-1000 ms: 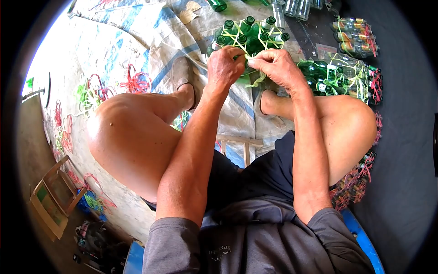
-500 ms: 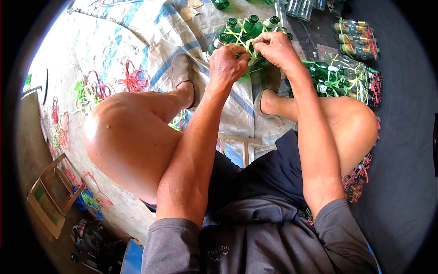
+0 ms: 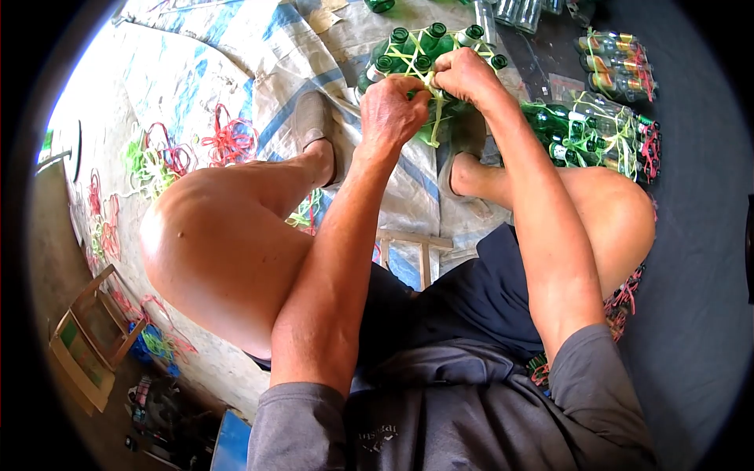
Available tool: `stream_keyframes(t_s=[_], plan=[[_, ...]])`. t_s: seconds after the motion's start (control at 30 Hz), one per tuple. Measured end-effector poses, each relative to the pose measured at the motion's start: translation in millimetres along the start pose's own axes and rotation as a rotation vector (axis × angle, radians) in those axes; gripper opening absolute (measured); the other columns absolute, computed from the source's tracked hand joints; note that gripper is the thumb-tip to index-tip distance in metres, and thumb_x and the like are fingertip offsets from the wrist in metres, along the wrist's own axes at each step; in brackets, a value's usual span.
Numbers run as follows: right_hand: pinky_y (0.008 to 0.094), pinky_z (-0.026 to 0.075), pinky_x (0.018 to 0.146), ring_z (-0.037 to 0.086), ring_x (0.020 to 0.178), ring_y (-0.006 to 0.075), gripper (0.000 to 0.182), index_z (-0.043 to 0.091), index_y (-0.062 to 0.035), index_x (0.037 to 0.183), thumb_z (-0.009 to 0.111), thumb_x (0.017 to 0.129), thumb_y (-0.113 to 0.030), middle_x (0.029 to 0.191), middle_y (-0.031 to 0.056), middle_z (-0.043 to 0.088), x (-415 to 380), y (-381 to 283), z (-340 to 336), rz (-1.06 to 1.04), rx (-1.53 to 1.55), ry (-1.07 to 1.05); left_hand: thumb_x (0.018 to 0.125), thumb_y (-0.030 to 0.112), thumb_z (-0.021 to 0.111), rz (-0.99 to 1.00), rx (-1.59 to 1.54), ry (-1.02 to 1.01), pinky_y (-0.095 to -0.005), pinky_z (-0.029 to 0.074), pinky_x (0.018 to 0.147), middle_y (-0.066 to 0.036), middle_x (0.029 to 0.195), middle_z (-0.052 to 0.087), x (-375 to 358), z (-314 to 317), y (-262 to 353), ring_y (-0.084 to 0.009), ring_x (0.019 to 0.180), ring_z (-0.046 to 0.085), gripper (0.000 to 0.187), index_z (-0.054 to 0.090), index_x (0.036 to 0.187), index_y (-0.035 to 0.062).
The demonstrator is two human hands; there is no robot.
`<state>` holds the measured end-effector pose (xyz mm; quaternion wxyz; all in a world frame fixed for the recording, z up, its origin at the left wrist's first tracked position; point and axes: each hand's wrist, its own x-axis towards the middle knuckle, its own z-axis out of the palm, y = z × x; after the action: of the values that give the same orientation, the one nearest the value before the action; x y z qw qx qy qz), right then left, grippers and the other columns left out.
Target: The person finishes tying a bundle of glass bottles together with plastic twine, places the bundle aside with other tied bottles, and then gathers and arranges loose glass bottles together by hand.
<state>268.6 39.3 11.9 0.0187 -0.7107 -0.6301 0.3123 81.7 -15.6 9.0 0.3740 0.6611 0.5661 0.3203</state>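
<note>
Several green glass bottles [image 3: 437, 31] stand upright in a bundle between my feet, with pale yellow-green plastic strap [image 3: 406, 56] laced around their necks. At the near edge of the bundle, my left hand [image 3: 395, 110] is closed, its thumb and fingers pinched on the strap. Close beside it on the right, my right hand [image 3: 469, 74] is closed in a pinch on the same strap. The strap crosses in the small gap between the hands, and a loose end [image 3: 434, 132] hangs below. My fingers partly hide the crossing and the nearest bottles.
Tied bundles of green bottles [image 3: 561, 122] and clear bottles [image 3: 616, 63] lie at the right. Red strap coils [image 3: 230, 133] and green strap coils [image 3: 141, 157] lie on the striped sheet [image 3: 275, 71] at left. A wooden frame [image 3: 424, 255] sits between my legs.
The strap loop between my hands has drawn down small against the bottles, and a loose end now hangs lower. My right hand has shifted slightly up and left; the left hand barely moved.
</note>
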Motion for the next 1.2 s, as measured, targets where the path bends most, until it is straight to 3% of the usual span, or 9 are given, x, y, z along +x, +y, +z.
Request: stream_keyframes(t_s=[0.07, 0.1, 0.33, 0.37, 0.5, 0.7, 0.8, 1.1, 1.2], plan=[[0.0433, 0.062, 0.084, 0.079, 0.095, 0.0342, 0.031, 0.086, -0.0177, 0.105, 0.077, 0.076, -0.024, 0.102, 0.0145, 0.082, 11.5, 4.3, -0.7, -0.032, 0.007, -0.097, 0.086, 0.025, 0.077, -0.011, 0.021, -0.009, -0.0437, 0.059, 0.081, -0.018, 0.093, 0.079, 0.6, 0.0, -1.6, -0.0379, 0.087, 0.077, 0.024, 0.085, 0.102, 0.0091], [0.038, 0.055, 0.072, 0.069, 0.075, 0.0186, 0.03, 0.082, -0.002, 0.102, 0.078, 0.077, -0.018, 0.084, 0.0147, 0.078, 12.1, 3.2, -2.7, -0.09, 0.066, -0.113, 0.086, 0.026, 0.077, -0.02, 0.022, -0.012, -0.0437, 0.059, 0.081, -0.019, 0.092, 0.079, 0.7, -0.4, -0.4, -0.038, 0.086, 0.077, 0.024, 0.085, 0.103, 0.0096], [0.0396, 0.054, 0.071, 0.07, 0.08, 0.0227, 0.039, 0.078, 0.0038, 0.109, 0.073, 0.075, -0.014, 0.088, 0.0191, 0.077, 11.1, -8.7, -12.7, -0.102, 0.09, -0.213, 0.086, 0.027, 0.076, -0.073, 0.037, -0.092, -0.0435, 0.059, 0.078, -0.02, 0.084, 0.078, 10.5, -5.3, 0.0, -0.0369, 0.079, 0.077, 0.024, 0.086, 0.101, 0.0111], [0.0412, 0.056, 0.074, 0.072, 0.083, 0.0273, 0.039, 0.077, 0.0047, 0.11, 0.073, 0.075, -0.013, 0.092, 0.0215, 0.078, 12.0, -9.8, -13.8, -0.125, 0.082, -0.221, 0.086, 0.027, 0.075, -0.082, 0.042, -0.105, -0.0435, 0.059, 0.078, -0.02, 0.084, 0.078, 11.9, -5.2, -1.6, -0.0368, 0.079, 0.077, 0.024, 0.086, 0.1, 0.011], [0.0437, 0.058, 0.082, 0.076, 0.096, 0.0333, 0.043, 0.076, 0.0048, 0.116, 0.073, 0.076, -0.011, 0.106, 0.0255, 0.079, 15.0, -8.9, -10.6, -0.111, 0.08, -0.197, 0.085, 0.027, 0.076, -0.059, 0.09, -0.143, -0.0422, 0.059, 0.078, -0.019, 0.084, 0.078, 17.5, -7.4, -5.4, -0.0353, 0.078, 0.077, 0.025, 0.086, 0.1, 0.0098], [0.0439, 0.057, 0.088, 0.076, 0.104, 0.0353, 0.044, 0.073, 0.004, 0.121, 0.068, 0.079, -0.01, 0.11, 0.0253, 0.079, 16.1, -6.4, -7.6, -0.153, 0.099, -0.197, 0.084, 0.025, 0.077, -0.063, 0.068, -0.19, -0.0397, 0.058, 0.078, -0.017, 0.085, 0.079, 22.8, -7.7, -10.1, -0.0302, 0.077, 0.075, 0.026, 0.085, 0.1, 0.007], [0.0432, 0.057, 0.088, 0.075, 0.105, 0.0347, 0.046, 0.072, 0.0041, 0.122, 0.069, 0.079, -0.01, 0.111, 0.0245, 0.079, 12.7, -6.5, -7.5, -0.154, 0.112, -0.163, 0.083, 0.024, 0.077, -0.06, 0.061, -0.194, -0.0395, 0.058, 0.077, -0.016, 0.084, 0.078, 24.3, -8.0, -12.2, -0.0288, 0.075, 0.074, 0.025, 0.084, 0.1, 0.0061], [0.0412, 0.057, 0.09, 0.075, 0.104, 0.0312, 0.049, 0.072, 0.003, 0.127, 0.074, 0.081, -0.014, 0.112, 0.0215, 0.079, 10.6, -3.8, -10.7, -0.152, 0.198, -0.221, 0.085, 0.025, 0.082, -0.13, 0.019, -0.242, -0.0326, 0.052, 0.067, -0.007, 0.073, 0.072, 27.2, -11.7, -10.3, -0.0131, 0.067, 0.063, 0.026, 0.084, 0.098, 0.0025], [0.0413, 0.057, 0.091, 0.076, 0.106, 0.0324, 0.05, 0.071, 0.0029, 0.128, 0.073, 0.081, -0.015, 0.115, 0.0226, 0.079, 9.6, -7.2, -10.6, -0.16, 0.199, -0.212, 0.085, 0.025, 0.082, -0.141, 0.023, -0.237, -0.0325, 0.053, 0.069, -0.008, 0.074, 0.074, 25.7, -12.6, -6.9, -0.0132, 0.068, 0.065, 0.027, 0.084, 0.1, 0.0027]])
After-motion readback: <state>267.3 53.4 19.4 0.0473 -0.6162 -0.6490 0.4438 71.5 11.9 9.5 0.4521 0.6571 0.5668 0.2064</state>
